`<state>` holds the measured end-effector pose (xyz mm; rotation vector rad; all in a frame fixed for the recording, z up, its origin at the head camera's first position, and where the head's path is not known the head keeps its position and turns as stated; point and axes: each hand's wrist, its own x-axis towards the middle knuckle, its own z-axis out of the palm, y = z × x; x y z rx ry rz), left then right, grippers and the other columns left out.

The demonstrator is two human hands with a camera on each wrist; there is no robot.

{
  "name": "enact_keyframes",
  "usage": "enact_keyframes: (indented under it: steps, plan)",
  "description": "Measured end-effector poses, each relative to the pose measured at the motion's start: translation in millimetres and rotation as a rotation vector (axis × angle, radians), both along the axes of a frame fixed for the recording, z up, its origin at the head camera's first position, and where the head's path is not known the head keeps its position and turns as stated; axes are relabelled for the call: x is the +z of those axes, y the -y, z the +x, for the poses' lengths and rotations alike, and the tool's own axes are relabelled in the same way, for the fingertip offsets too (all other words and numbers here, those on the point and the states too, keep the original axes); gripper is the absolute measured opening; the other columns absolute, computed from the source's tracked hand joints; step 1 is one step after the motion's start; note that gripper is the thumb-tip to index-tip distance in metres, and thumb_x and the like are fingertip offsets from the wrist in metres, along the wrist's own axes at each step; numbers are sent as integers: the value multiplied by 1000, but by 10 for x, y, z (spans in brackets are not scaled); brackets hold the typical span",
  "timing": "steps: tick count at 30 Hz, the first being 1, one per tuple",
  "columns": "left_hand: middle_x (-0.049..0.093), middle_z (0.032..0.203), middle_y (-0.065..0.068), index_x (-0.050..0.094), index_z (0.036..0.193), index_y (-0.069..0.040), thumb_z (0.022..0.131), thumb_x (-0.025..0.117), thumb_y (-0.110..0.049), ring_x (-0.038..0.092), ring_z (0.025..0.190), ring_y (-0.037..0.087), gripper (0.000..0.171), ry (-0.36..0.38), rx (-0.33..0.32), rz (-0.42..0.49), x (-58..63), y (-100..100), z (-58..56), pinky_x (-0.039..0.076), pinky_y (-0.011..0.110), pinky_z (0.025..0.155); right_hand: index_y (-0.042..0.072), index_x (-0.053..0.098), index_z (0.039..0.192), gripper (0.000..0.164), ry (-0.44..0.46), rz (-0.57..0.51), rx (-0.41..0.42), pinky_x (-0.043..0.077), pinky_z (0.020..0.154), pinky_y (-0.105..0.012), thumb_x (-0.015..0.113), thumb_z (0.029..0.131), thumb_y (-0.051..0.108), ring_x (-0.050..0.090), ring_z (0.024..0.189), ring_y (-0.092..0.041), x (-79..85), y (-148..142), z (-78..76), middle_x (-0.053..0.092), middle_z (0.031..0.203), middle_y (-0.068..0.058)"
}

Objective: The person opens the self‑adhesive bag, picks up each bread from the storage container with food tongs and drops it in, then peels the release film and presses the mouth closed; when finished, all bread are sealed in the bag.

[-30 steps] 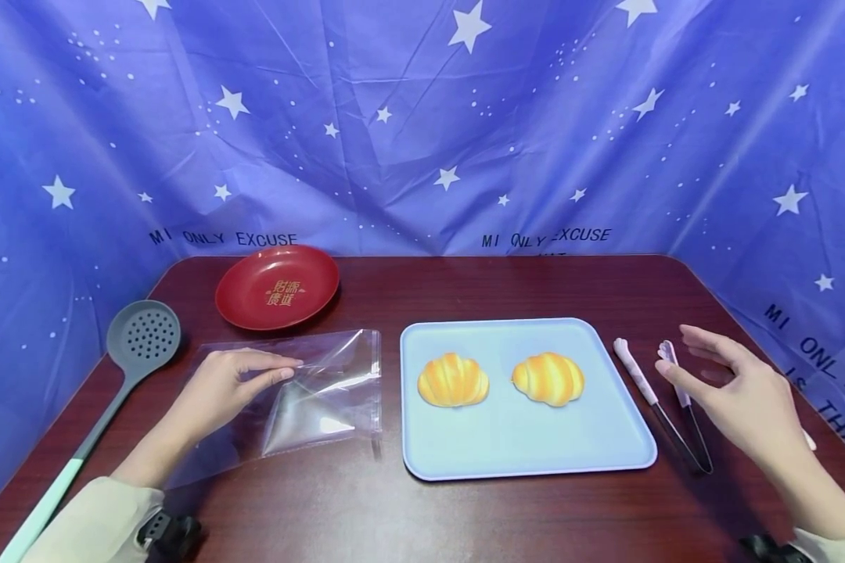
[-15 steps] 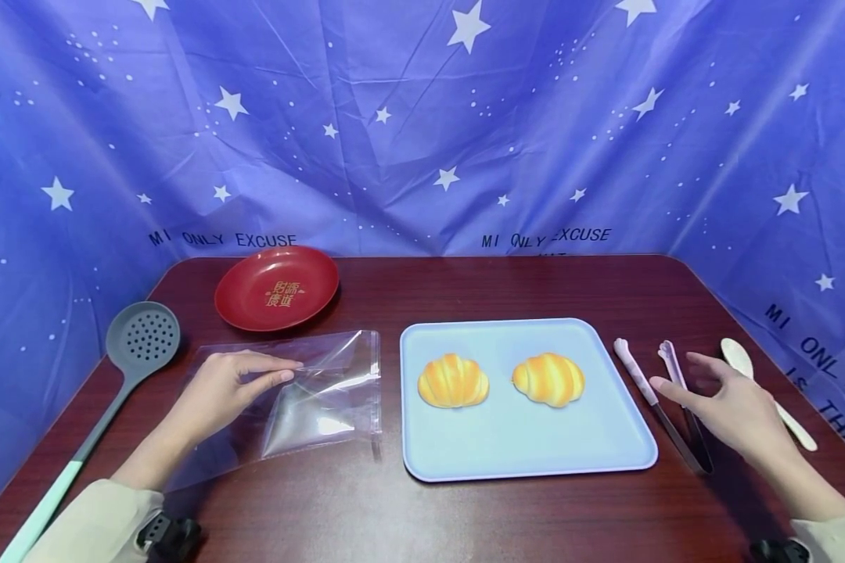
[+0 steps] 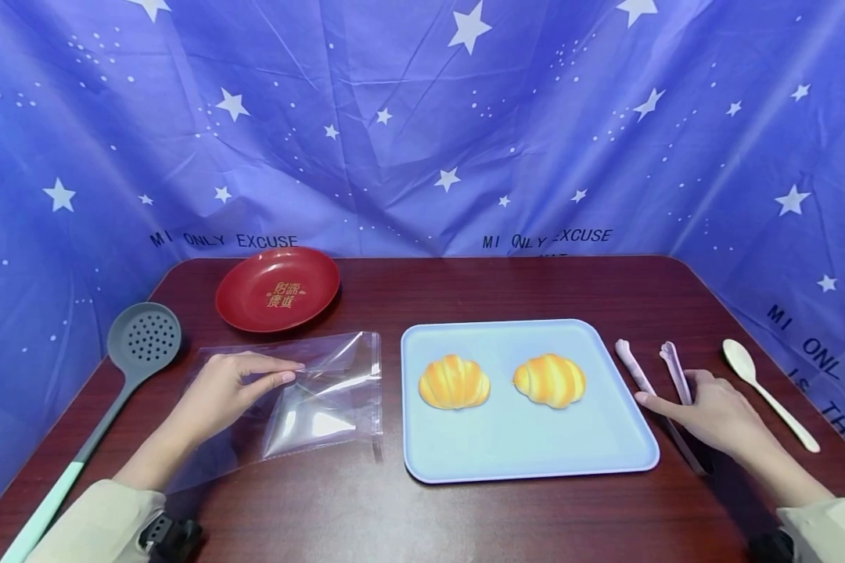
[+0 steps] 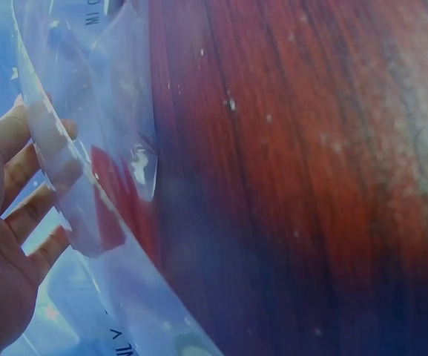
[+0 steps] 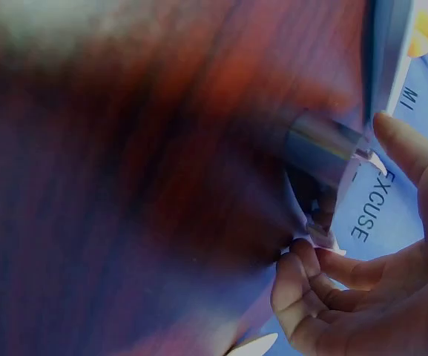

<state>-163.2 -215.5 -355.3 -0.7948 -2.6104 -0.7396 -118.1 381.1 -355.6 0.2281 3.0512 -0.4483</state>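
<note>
My left hand (image 3: 214,395) pinches the upper film of a clear plastic bag (image 3: 317,426) between thumb and fingertips, lifting it into a peak. In the left wrist view the bag's edge (image 4: 87,174) runs across my fingers. My right hand (image 3: 728,414) straddles a pair of tongs (image 3: 634,366) with pale pink handles, lying to the right of the tray. The thumb is beside the tongs' left arm, and the other fingers are at the right arm. The tongs' two arms stand spread. In the right wrist view their metal bend (image 5: 321,144) shows between thumb and fingers.
A light blue tray (image 3: 521,457) bears two croissants (image 3: 454,383), side by side. A red plate (image 3: 278,309) stands at the back left. A grey slotted skimmer (image 3: 144,336) lies along the left edge, a cream spoon (image 3: 739,360) at the far right.
My right hand has come down from above the tongs to around their arms, uncovering the spoon on the right. My left hand and the bag have stayed in place.
</note>
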Motion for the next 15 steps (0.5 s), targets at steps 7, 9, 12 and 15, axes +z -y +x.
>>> enact_keyframes:
  steps: [7, 9, 12, 15]
  plan:
    - [66, 89, -21, 71, 98, -30, 77, 72, -27, 63, 86, 5, 21, -6, -1, 2, 5, -3, -2, 49, 26, 73, -20, 37, 108, 94, 71, 50, -19, 38, 48, -43, 53, 75, 67, 53, 66, -39, 69, -16, -32, 53, 78, -25]
    - [66, 90, -21, 71, 99, -30, 77, 72, -26, 63, 86, 5, 22, -3, 2, 1, 6, -4, -5, 49, 26, 73, -18, 39, 103, 94, 108, 70, -34, 37, 46, -43, 52, 73, 71, 52, 63, -38, 91, -27, -31, 52, 75, -25]
    - [66, 90, -20, 71, 99, -30, 77, 72, -26, 62, 86, 5, 22, 0, 5, 0, 3, 2, -15, 49, 27, 73, -15, 42, 95, 93, 155, 103, -53, 36, 44, -43, 49, 72, 75, 52, 62, -40, 122, -45, -12, 51, 73, -27]
    - [65, 91, -20, 70, 100, -30, 77, 72, -26, 61, 86, 5, 23, 8, 10, 1, -1, 10, -23, 49, 27, 73, -9, 46, 85, 84, 161, 114, -47, 35, 43, -42, 47, 73, 74, 52, 61, -39, 128, -62, 17, 51, 68, -23]
